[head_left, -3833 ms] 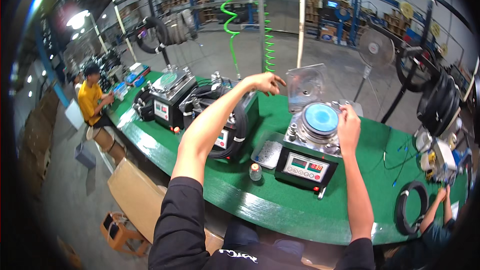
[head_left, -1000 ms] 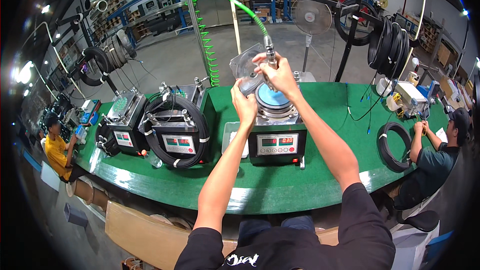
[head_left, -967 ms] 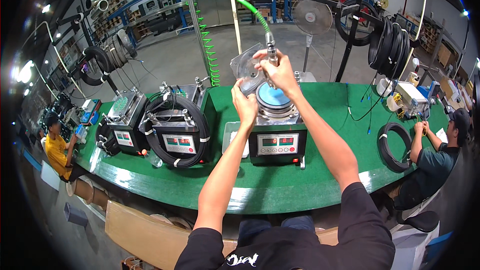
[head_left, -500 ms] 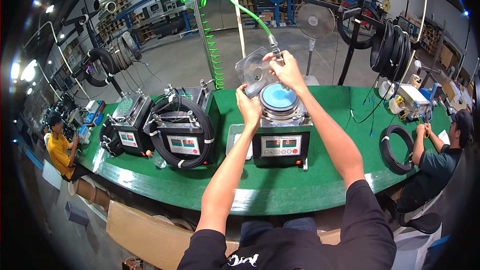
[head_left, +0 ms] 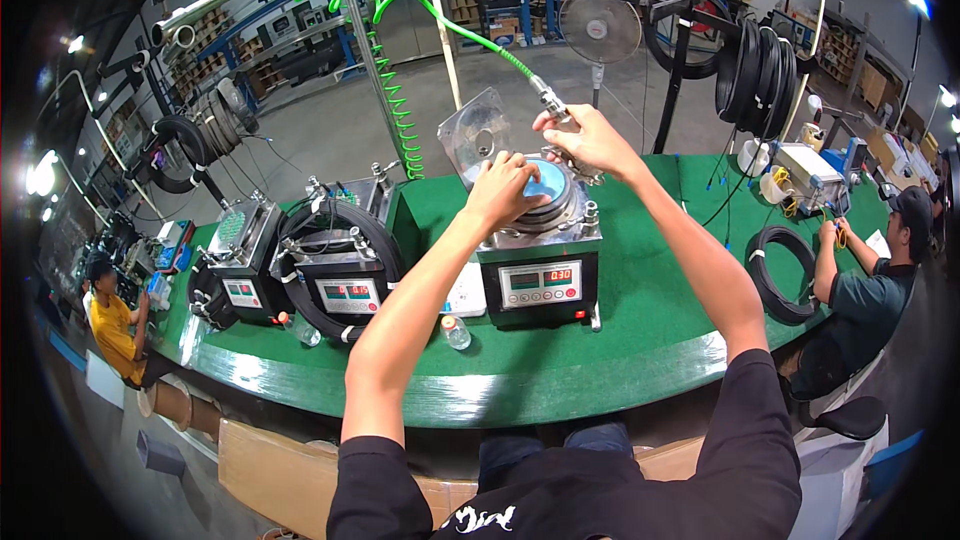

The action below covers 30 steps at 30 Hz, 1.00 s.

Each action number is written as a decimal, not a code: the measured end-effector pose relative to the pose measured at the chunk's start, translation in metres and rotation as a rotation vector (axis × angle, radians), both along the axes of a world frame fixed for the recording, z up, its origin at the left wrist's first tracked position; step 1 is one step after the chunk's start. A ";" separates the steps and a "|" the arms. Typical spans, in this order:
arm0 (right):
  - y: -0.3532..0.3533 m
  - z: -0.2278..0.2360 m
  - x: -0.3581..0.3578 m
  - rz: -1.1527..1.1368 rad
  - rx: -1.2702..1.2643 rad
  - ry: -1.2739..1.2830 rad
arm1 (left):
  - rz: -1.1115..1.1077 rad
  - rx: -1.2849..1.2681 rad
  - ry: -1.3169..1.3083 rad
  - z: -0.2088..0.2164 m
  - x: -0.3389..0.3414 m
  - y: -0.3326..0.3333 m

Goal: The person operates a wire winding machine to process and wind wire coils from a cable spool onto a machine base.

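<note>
My right hand (head_left: pixel 597 143) is closed around a metal air blow gun (head_left: pixel 549 100) on the end of a green coiled hose (head_left: pixel 452 24). It is held above the right side of a benchtop machine (head_left: pixel 540 285) with a lit red display. The machine's round top carries a light blue disc (head_left: pixel 550 181) inside a metal ring. Over the disc's left part lies my left hand (head_left: pixel 503 190), fingers apart and bent, covering some of it. Behind that hand a clear plastic cover (head_left: pixel 474 130) stands tilted.
Left of the machine are a small bottle (head_left: pixel 455 332) and a second machine (head_left: pixel 347 292) with a black cable coil (head_left: pixel 388 240) against it. Another cable coil (head_left: pixel 783 275) lies at the right, near a seated person (head_left: pixel 880 290). A person in yellow (head_left: pixel 112 315) sits far left.
My left hand has moved from the machine's left side onto the blue disc. My right hand with the air gun is a little lower against the machine. The machine's display reading has changed.
</note>
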State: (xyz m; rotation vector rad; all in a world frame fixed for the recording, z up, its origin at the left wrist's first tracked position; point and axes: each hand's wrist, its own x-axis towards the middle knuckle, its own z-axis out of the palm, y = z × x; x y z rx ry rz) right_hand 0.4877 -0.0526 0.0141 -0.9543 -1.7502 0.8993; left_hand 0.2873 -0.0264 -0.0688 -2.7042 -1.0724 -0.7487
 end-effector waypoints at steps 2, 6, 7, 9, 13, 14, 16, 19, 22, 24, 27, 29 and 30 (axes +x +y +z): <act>-0.008 -0.003 0.013 -0.032 0.006 -0.042 | -0.022 0.001 0.096 0.003 0.012 0.007; -0.022 -0.003 0.020 -0.030 -0.011 -0.076 | -0.062 -0.021 0.279 0.009 0.017 0.016; -0.026 -0.002 0.020 -0.022 -0.011 -0.080 | -0.085 -0.060 0.323 0.012 0.017 0.018; -0.025 -0.005 0.020 -0.031 0.011 -0.079 | -0.128 0.063 0.387 0.014 0.023 0.017; -0.010 -0.013 0.021 -0.033 0.046 -0.103 | -0.128 0.148 0.405 0.019 0.025 0.013; -0.008 -0.013 0.019 -0.025 -0.015 -0.096 | -0.062 0.086 0.303 0.025 0.020 0.015; -0.005 -0.015 0.017 -0.021 -0.006 -0.048 | -0.080 0.010 0.006 0.036 0.003 0.017; 0.003 -0.022 0.007 -0.023 -0.002 0.015 | -0.030 -0.071 -0.136 0.048 -0.020 0.015; 0.009 -0.028 -0.011 -0.056 0.042 0.071 | -0.057 -0.127 -0.272 0.045 -0.032 0.020; 0.013 -0.031 -0.021 -0.138 0.152 0.108 | -0.024 -0.143 -0.277 0.045 -0.035 0.020; 0.018 -0.033 -0.024 -0.090 0.072 0.187 | 0.040 -0.190 -0.266 0.052 -0.036 0.012; 0.020 -0.032 -0.024 -0.118 0.136 0.119 | 0.076 -0.217 -0.250 0.054 -0.037 0.010; 0.020 -0.031 -0.025 -0.143 0.201 0.055 | 0.060 -0.227 -0.235 0.054 -0.039 0.011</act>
